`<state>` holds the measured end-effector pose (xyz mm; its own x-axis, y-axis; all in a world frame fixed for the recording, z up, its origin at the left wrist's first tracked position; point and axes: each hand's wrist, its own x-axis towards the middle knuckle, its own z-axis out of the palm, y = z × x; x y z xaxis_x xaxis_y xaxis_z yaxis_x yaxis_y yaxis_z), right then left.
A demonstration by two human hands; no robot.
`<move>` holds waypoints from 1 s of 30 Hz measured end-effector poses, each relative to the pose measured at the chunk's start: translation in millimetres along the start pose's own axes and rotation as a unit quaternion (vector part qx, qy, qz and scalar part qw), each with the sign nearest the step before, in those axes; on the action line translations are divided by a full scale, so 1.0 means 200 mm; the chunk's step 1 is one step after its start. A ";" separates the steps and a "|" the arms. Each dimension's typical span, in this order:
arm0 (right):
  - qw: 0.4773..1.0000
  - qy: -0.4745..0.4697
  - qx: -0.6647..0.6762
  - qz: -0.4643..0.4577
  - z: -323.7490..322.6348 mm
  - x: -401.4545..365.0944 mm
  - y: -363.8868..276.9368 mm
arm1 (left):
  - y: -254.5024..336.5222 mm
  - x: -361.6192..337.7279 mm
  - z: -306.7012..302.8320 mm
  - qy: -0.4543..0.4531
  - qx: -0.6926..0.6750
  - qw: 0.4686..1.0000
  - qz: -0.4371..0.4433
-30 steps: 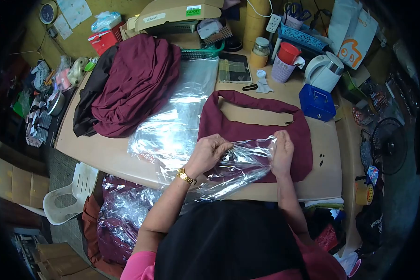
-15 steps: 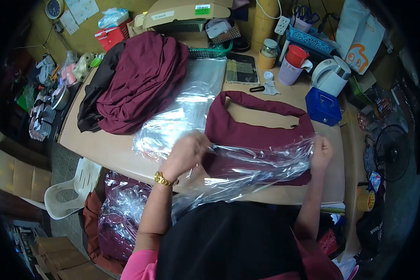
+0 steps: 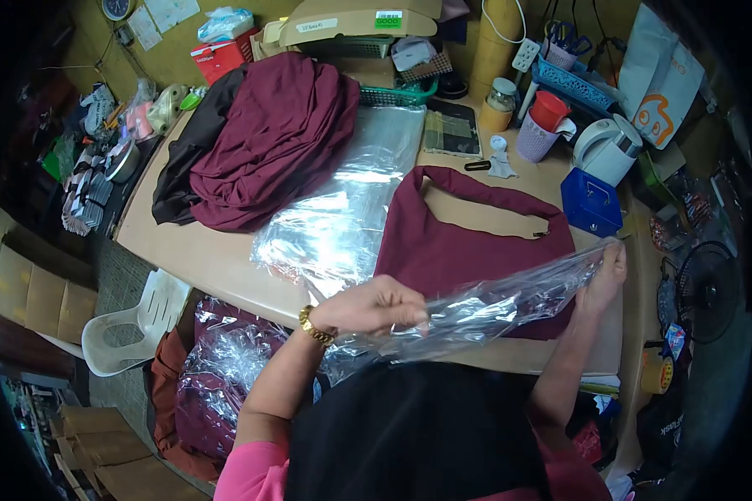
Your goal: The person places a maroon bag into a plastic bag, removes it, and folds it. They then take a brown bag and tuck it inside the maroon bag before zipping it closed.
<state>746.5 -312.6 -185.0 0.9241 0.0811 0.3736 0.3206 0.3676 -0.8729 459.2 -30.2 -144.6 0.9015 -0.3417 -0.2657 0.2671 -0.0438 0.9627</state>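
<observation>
A clear plastic bag (image 3: 493,313) is stretched between my two hands, above the lower part of a maroon shoulder bag (image 3: 451,242). My left hand (image 3: 376,305), with a gold watch at the wrist, pinches one side of the plastic. At the other end, higher up, my right hand (image 3: 606,275) grips the plastic's far corner. The shoulder bag lies flat on the table, its strap loop away from me. Left of it is a stack of flat clear plastic bags (image 3: 342,209).
Heaped maroon cloth (image 3: 276,142) covers the table's far left. A blue metal box (image 3: 591,202), a white kettle (image 3: 607,150) and a lilac cup (image 3: 536,138) stand at the right. A white plastic chair (image 3: 134,326) is beside the table, near plastic-wrapped maroon items (image 3: 226,367).
My left hand has moved right and nearer to me, and my right hand slightly right. The plastic has lifted off the shoulder bag's middle and now slants upward to the right. The view has shifted slightly.
</observation>
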 end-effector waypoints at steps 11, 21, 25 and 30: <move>0.932 0.050 0.182 0.309 0.09 -0.21 0.04 | -0.06 -0.07 -0.18 0.336 0.144 0.929 0.057; 0.931 -0.084 0.242 0.259 0.07 -0.28 0.00 | -0.30 -0.21 -0.36 0.099 -0.257 0.928 0.252; 0.845 -0.276 0.287 0.356 -0.04 -0.20 0.01 | -0.09 -0.06 -0.23 0.130 0.064 0.988 0.048; 0.722 -0.614 -0.150 0.282 0.02 -0.27 -0.14 | -0.18 -0.06 -0.33 0.117 -0.414 0.835 0.344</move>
<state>686.3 -323.6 -178.7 0.1042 0.9672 -0.2318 0.1669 -0.2468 -0.9546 460.5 37.3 -179.5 0.9547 0.1784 0.2384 -0.2843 0.7836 0.5523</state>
